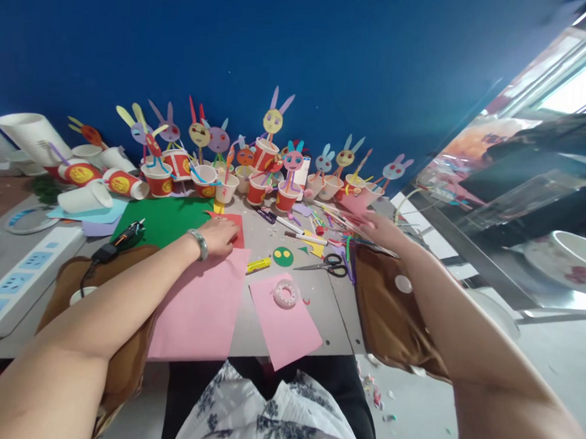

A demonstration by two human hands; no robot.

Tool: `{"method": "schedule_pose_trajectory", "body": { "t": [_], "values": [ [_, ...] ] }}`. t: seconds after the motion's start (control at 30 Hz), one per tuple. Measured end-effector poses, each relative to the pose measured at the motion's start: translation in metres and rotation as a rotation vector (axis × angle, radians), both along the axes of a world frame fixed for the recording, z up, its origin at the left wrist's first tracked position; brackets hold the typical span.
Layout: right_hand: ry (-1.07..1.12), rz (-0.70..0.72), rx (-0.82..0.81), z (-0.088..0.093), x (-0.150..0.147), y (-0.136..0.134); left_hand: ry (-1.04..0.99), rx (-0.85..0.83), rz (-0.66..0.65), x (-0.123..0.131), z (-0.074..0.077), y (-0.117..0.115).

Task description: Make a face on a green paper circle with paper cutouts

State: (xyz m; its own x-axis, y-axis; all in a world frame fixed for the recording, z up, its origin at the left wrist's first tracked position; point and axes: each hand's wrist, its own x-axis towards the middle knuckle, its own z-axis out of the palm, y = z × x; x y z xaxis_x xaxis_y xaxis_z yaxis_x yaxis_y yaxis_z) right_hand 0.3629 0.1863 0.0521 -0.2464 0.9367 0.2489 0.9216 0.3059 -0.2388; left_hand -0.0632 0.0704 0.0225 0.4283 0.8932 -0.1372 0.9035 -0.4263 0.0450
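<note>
My left hand (219, 236), with a bracelet on its wrist, rests on a piece of red paper (240, 224). Its fingers are loosely bent, and nothing shows in their grasp. Under that wrist and forearm lie a green sheet (150, 215) and a large pink sheet (204, 306). At the right, my right hand (383, 232) reaches into a pile of thin coloured craft sticks (340, 215); its blurred fingertips hide any grip. Between the hands are scissors (330, 266), a green paper disc with yellow spots (283, 256), a yellow cutter (258, 265) and a tape roll (286, 293) on pink paper (287, 337).
Paper cups with rabbit-faced figures (288, 196) line the blue wall. A power strip (19, 277) and a glue gun (119, 243) lie at the left. A brown cushion (386, 316) lies under my right forearm. Paper scraps (376, 397) litter the floor.
</note>
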Motion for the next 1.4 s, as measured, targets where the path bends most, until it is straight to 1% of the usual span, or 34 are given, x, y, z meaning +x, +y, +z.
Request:
{"method": "schedule_pose_trajectory", "body": {
  "t": [0.13,0.2,0.27,0.33,0.4,0.47,0.5,0.63,0.73,0.8,0.9,0.97,1.07,1.1,1.2,1.27,1.33,1.4],
  "values": [
    [0.135,-0.244,0.129,0.013,0.024,-0.002,-0.004,-0.018,0.015,0.000,0.000,0.000],
    [0.191,-0.336,0.212,0.019,0.033,-0.006,0.010,-0.025,0.016,0.001,0.000,0.000],
    [0.253,-0.400,0.319,0.026,0.040,-0.012,0.018,-0.023,0.013,0.001,0.000,0.000],
    [0.309,-0.439,0.480,0.033,0.046,-0.019,0.013,-0.016,0.013,0.001,-0.001,-0.001],
    [0.325,-0.437,0.656,0.037,0.051,-0.025,0.002,-0.005,0.016,0.000,-0.002,-0.001],
    [0.282,-0.405,0.766,0.039,0.057,-0.030,0.002,0.002,0.015,-0.001,-0.002,-0.002],
    [0.240,-0.392,0.780,0.039,0.061,-0.032,0.006,0.006,0.012,-0.001,-0.002,-0.002],
    [0.033,-0.369,0.721,0.037,0.074,-0.042,0.022,0.006,0.004,-0.002,-0.002,-0.002],
    [-0.048,-0.323,0.703,0.034,0.079,-0.051,0.035,0.007,-0.001,-0.002,-0.003,-0.001],
    [-0.077,-0.312,0.653,0.030,0.079,-0.055,0.032,0.010,0.002,-0.002,-0.003,-0.001],
    [-0.038,-0.285,0.486,0.017,0.076,-0.055,0.015,0.009,0.018,-0.002,-0.002,-0.002],
    [0.035,-0.259,0.309,0.005,0.072,-0.052,0.014,0.008,0.016,-0.002,-0.001,-0.002],
    [0.062,-0.161,0.086,-0.013,0.065,-0.045,0.010,0.003,0.001,-0.002,0.000,-0.002],
    [0.065,-0.133,0.039,-0.018,0.062,-0.044,0.004,0.001,0.000,-0.002,0.001,-0.002],
    [0.100,-0.112,-0.016,-0.029,0.053,-0.047,-0.019,0.001,-0.003,-0.002,0.001,-0.002],
    [0.124,-0.101,-0.054,-0.033,0.045,-0.052,-0.023,-0.001,-0.001,-0.002,0.001,-0.003],
    [0.091,-0.062,-0.109,-0.035,0.038,-0.059,-0.022,-0.008,0.002,-0.001,0.002,-0.003],
    [0.062,-0.099,-0.069,-0.035,0.033,-0.065,-0.021,-0.012,0.004,-0.001,0.002,-0.003]
  ]
}}
